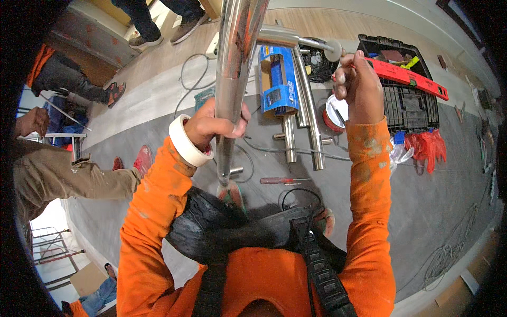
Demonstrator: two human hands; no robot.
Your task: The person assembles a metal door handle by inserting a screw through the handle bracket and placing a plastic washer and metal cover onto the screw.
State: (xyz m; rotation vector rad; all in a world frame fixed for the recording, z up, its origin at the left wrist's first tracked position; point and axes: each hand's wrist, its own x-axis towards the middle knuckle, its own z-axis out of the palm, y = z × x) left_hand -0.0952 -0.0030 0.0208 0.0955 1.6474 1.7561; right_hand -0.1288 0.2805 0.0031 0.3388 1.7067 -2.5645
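The left hand (pixel 219 124) is closing round the upright tube (pixel 232 68), which is standing in front of the person, left of centre, and a tape roll (pixel 179 140) is circling that wrist. The right hand (pixel 362 90) is curling its fingers just beside the disc (pixel 333 51) at the tip of the side arm (pixel 280 36); whether it is pinching anything there, I cannot tell.

For good work at the disc, the left hand should be bearing the tube's weight and checking any twist, since a push on the side arm is probably acting as a lever. The right hand should be working in line with the side arm, using light fingertip pressure rather than pulling sideways. The tube's lower end is showing near a shoe (pixel 231 194); I cannot tell whether it is resting on anything, so a slip could be catching the foot.

As for room, the level (pixel 409 76) and crate (pixel 406 105) are crowding the right hand's far side, while the box (pixel 285 100) and loose pipes (pixel 317 142) are lying beneath the side arm. A screwdriver (pixel 274 180) and a cable (pixel 338 157) are lying nearer the knees. A co-worker's leg (pixel 84 174) is reaching in from the left, so swinging the tube that way is looking risky; the floor (pixel 364 211) beyond the right forearm is offering more open room
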